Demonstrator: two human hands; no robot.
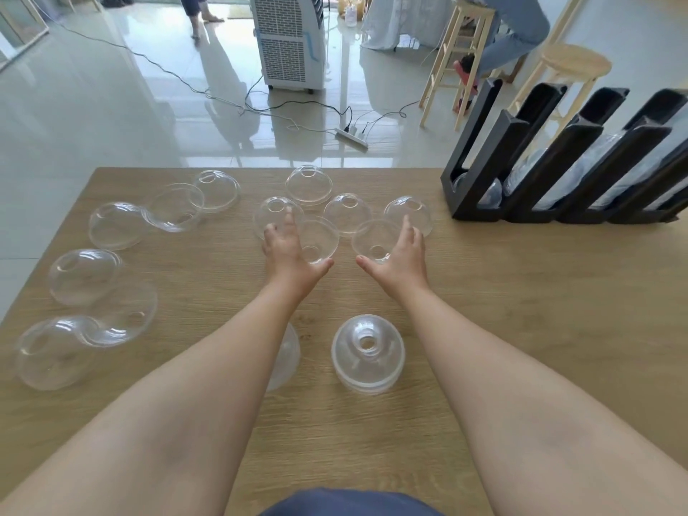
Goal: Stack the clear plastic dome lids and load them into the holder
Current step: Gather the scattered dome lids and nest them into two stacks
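While both arms reach forward over the wooden table (521, 310), the left hand (288, 251) has its fingers spread and its thumb stuck out, lying against an upturned dome lid (319, 238); I cannot tell if it really grips the lid or only touches it. The right hand (402, 255) is also spread, with the thumb pointing inward, and it is at the side of another upturned dome lid (374, 242); the grip here is not clear either. Behind these two lids there are four more clear lids standing with the hole on top, close together near the far edge of the table. A short stack of lids (368, 353) stands between the forearms, near the person, and one more lid (286, 357) is partly hidden under the left forearm. On the left part of the table several lids lie scattered, some tilted and some overlapping. The black holder (521, 158) stands at the far right corner, and its slanted channels already contain some clear lids. On the floor behind are a white air cooler (290, 42), a power strip (352, 138) and wooden stools (573, 68).
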